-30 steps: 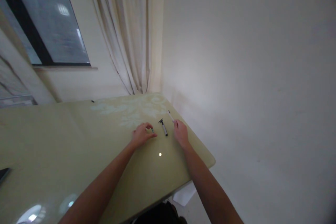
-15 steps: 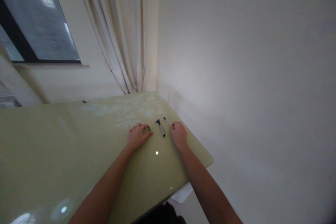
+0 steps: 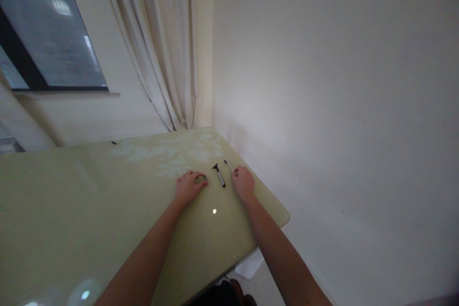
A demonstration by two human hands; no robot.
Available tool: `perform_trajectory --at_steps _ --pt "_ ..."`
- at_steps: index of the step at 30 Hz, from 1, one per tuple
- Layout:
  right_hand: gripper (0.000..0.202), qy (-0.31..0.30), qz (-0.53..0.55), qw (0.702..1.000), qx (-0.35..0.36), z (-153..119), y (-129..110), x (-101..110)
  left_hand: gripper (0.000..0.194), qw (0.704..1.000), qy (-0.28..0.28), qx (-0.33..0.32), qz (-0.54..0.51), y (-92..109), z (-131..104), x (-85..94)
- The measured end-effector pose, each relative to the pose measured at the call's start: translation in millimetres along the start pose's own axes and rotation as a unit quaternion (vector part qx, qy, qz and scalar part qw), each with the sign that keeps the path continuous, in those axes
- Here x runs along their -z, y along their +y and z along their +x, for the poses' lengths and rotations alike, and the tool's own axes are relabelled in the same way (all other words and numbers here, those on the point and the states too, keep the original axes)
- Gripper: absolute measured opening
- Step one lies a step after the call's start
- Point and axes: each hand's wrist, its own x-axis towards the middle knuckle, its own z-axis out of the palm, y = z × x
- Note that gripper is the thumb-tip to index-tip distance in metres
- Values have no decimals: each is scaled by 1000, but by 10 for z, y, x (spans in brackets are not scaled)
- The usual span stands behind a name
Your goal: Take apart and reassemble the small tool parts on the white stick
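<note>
My left hand (image 3: 188, 186) rests on the table with thumb and forefinger pinched around a small dark-green item (image 3: 205, 178), too small to name. To its right a razor (image 3: 220, 177) with a black head and grey handle lies flat, untouched by either hand. A white toothbrush (image 3: 228, 165) with a dark-bristled head is gripped in my right hand (image 3: 244, 182). Its head points away from me to the upper left, and the fingers hide the rest of its handle.
The glossy pale-green table (image 3: 89, 201) carries a white floral pattern. A small black object (image 3: 114, 143) lies by its far edge. Close along the right side stands a white wall (image 3: 322, 105). A curtain (image 3: 172, 48) hangs behind, beside a window (image 3: 68, 33).
The view has shifted slightly. Both hands keep nearly the same place and hold; the small item in my left fingers seems barely tilted. The razor lies as before.
</note>
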Motion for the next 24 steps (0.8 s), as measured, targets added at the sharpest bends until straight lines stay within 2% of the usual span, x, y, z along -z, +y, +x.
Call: perform_trajectory --at_steps 13,20,24 --pt "12 -6 -13 1000 -5 18 20 18 36 1000 10 3 -7 4 53 -61" --pt "15 18 -10 1000 -1 9 20 34 44 1000 28 -9 -3 -20 50 -91" --pt "20 63 7 995 76 -31 -31 51 34 999 47 -12 -1 -18 41 -103"
